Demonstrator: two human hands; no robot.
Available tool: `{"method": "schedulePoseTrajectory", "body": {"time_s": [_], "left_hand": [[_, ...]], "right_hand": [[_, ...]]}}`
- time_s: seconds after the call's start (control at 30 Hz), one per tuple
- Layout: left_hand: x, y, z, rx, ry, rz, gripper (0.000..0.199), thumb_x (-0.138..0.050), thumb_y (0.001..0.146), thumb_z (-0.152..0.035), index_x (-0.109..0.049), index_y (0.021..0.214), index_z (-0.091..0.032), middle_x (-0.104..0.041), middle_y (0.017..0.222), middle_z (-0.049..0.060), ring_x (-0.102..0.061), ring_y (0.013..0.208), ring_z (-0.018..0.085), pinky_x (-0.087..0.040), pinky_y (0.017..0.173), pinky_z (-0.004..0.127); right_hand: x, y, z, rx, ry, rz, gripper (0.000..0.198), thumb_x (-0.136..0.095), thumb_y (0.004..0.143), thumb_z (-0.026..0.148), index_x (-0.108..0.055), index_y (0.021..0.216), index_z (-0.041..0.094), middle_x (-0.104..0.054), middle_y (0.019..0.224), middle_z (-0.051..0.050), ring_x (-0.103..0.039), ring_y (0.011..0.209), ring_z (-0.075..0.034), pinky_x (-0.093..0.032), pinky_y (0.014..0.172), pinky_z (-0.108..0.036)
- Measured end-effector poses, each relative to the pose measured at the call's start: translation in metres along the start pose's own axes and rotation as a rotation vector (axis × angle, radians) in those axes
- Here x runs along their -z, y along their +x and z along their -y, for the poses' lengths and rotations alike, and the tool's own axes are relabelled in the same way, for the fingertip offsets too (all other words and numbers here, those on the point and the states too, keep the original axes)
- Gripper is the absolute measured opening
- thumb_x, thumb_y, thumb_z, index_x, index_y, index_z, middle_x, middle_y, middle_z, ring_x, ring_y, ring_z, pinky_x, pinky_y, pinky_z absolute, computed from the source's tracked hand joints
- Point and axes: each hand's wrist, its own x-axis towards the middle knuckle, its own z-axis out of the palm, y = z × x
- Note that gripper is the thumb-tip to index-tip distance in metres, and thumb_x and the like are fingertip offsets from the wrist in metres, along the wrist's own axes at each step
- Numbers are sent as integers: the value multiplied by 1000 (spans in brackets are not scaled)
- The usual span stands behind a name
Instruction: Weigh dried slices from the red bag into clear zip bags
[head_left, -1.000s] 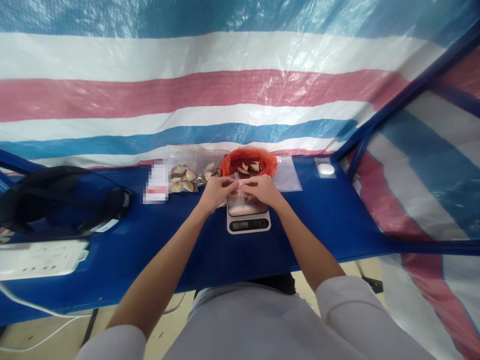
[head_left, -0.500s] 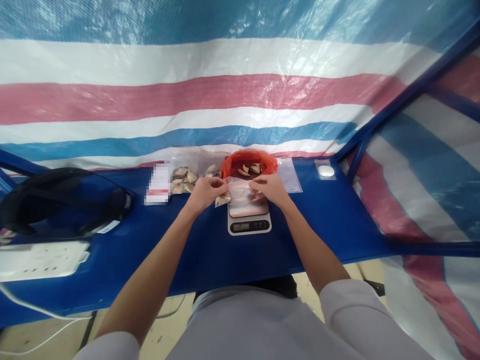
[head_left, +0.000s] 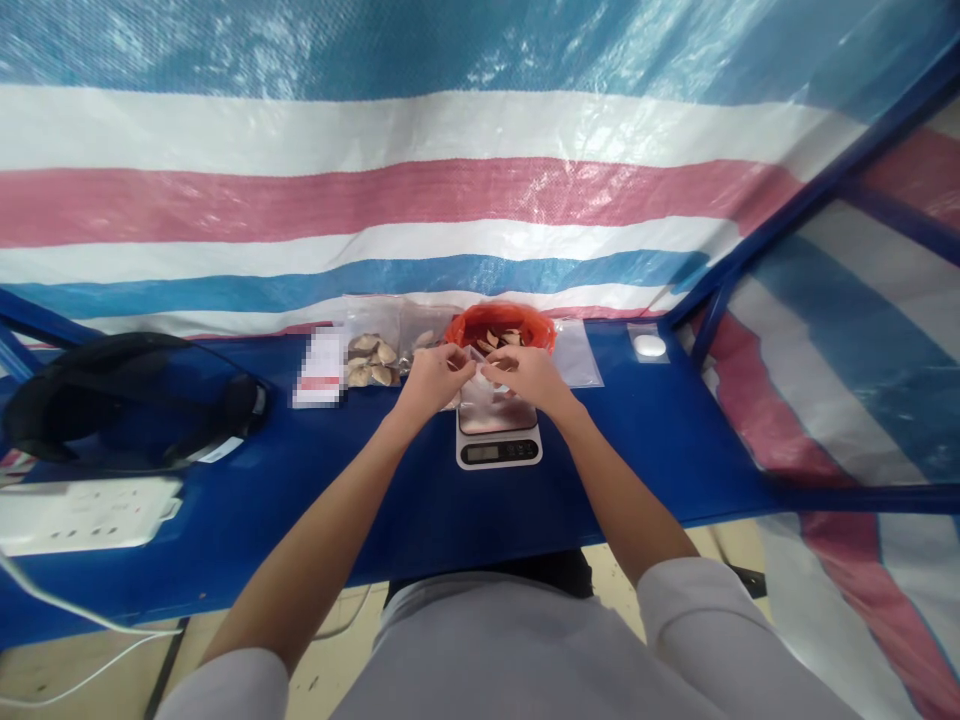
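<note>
Between my left hand (head_left: 435, 382) and my right hand (head_left: 531, 376) is a small clear plastic bag (head_left: 474, 384), its top edge pinched in the fingers of both. The hands are close together over the kitchen scale (head_left: 499, 451), whose plate is partly hidden by them. Just behind them stands a red plastic bag (head_left: 544, 326), its mouth spread wide around several tan, dried-looking slices (head_left: 504, 339). Left of my left hand lies a clear bag of pale brown pieces (head_left: 373, 360), and another clear bag (head_left: 421, 330) with fewer pieces sits beside it.
A blurred white card (head_left: 320, 368) lies left of the bags. Flat clear bags (head_left: 579, 355) rest at right, with a white rounded object (head_left: 649, 346) farther along. A black headset (head_left: 135, 400) and a white power strip (head_left: 90, 515) occupy the left. Striped sheeting (head_left: 420, 190) rises behind.
My left hand has moved right, closer to my right hand, which has shifted slightly left. The clear bag's stretched top has drawn together between them.
</note>
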Motion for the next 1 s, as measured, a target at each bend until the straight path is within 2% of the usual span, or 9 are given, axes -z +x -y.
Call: {"method": "schedulePoseTrajectory", "body": {"time_s": [0.13,0.3,0.37,0.47,0.6,0.7,0.83,0.9,1.0], "left_hand": [[7,-1,8,-30,41,-24,14,-64,73,-28,-58,62,-21,-63,61,0,-59,62,17,-44,65,28],[31,2,16,-100,158,14,7,-67,69,-25,-62,67,-20,-67,72,3,-61,66,19,-46,66,29],[38,3,19,-136,177,38,8,-66,71,-26,-66,75,-19,-70,79,5,-64,73,20,-49,70,30],[39,3,23,-235,137,88,26,-62,80,-34,-71,100,-18,-73,98,8,-68,87,23,-52,82,33],[28,-6,30,-345,78,137,53,-59,90,-49,-61,132,-16,-67,130,14,-62,121,29,-46,107,42],[13,-12,36,-308,48,119,80,-71,81,-56,-46,147,-18,-57,145,16,-54,134,34,-41,113,48],[-11,-14,46,-343,37,49,106,-84,67,-56,-35,154,-18,-45,154,20,-42,144,36,-35,119,51],[-19,-12,49,-348,44,11,103,-84,69,-50,-35,153,-16,-45,153,21,-43,143,36,-36,118,50],[-23,-10,52,-334,58,-58,82,-78,75,-38,-43,147,-16,-54,144,18,-52,135,32,-41,115,47]], "right_hand": [[3,7,-4,27,-31,-9,11,-67,83,26,-76,82,19,-74,75,-4,-73,70,-18,-59,58,-24],[10,13,-8,-30,23,-1,5,-71,79,19,-75,80,17,-73,72,-3,-72,63,-16,-59,52,-22],[10,13,-7,-32,51,7,5,-72,78,19,-76,79,17,-72,72,-3,-72,62,-16,-59,52,-22],[9,13,-4,-41,99,0,6,-73,78,22,-77,79,17,-73,72,-3,-72,65,-16,-61,52,-23],[8,14,1,-42,127,-8,8,-73,79,23,-77,78,16,-73,73,-3,-71,65,-15,-62,53,-22],[8,15,2,-31,112,2,9,-73,80,24,-77,77,16,-72,73,-3,-70,65,-14,-62,53,-21],[7,17,2,-20,95,-7,10,-75,79,26,-77,81,16,-74,80,-5,-70,68,-16,-62,53,-22],[6,18,2,0,76,3,11,-75,80,26,-76,80,15,-74,79,-5,-70,68,-16,-62,53,-23],[7,20,0,7,57,17,11,-72,81,26,-77,80,16,-73,75,-4,-71,68,-17,-61,53,-24]]}}
